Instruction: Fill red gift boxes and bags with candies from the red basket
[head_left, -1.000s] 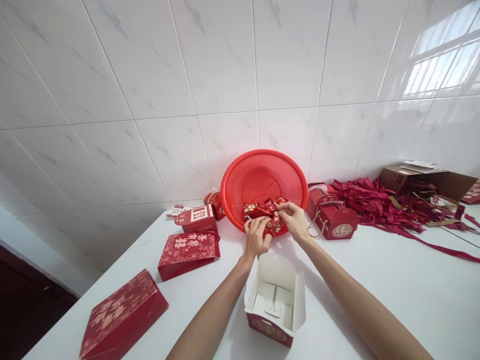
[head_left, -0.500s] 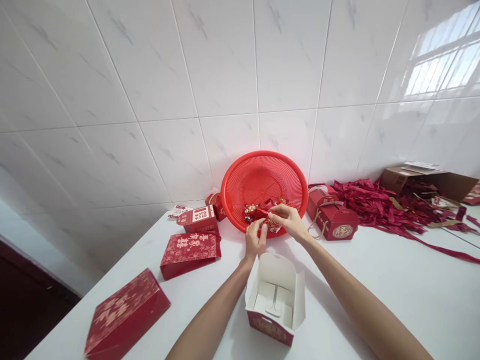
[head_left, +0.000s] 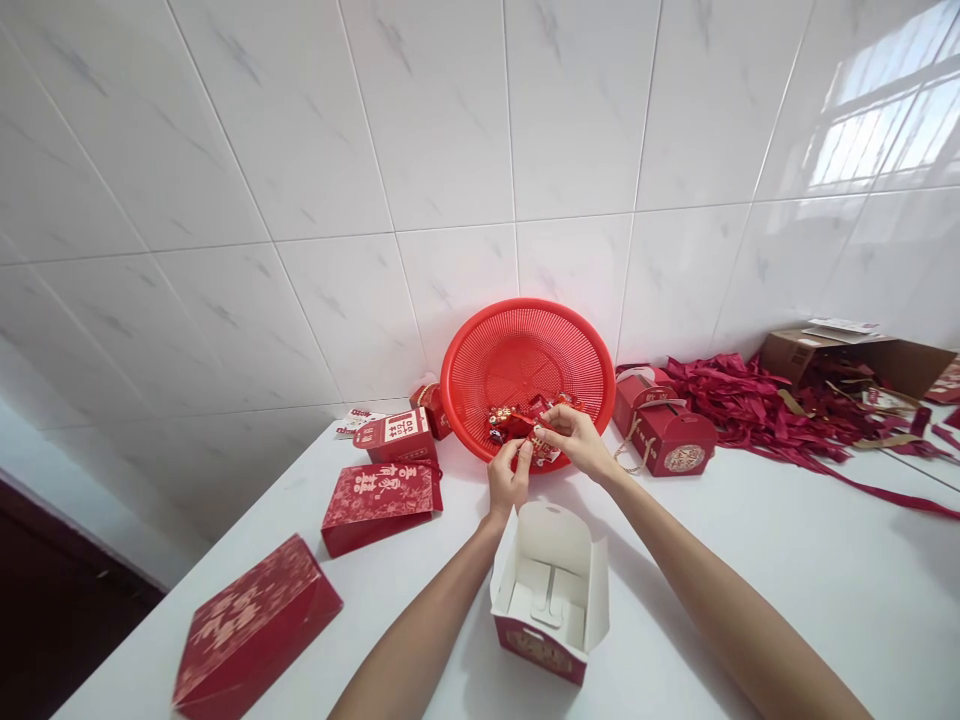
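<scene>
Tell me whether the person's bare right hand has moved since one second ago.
Yes. Judged against the round red plastic basket, the right hand has shifted slightly leftward, bringing its fingertips closer to the left hand.

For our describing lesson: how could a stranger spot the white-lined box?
On the white table, find the round red basket. In front of it sits the white-lined box; unlike the red boxes at either side, its white inside shows.

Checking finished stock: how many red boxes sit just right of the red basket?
2: the front box, and a back box partly hidden behind it. More may be hidden.
</scene>
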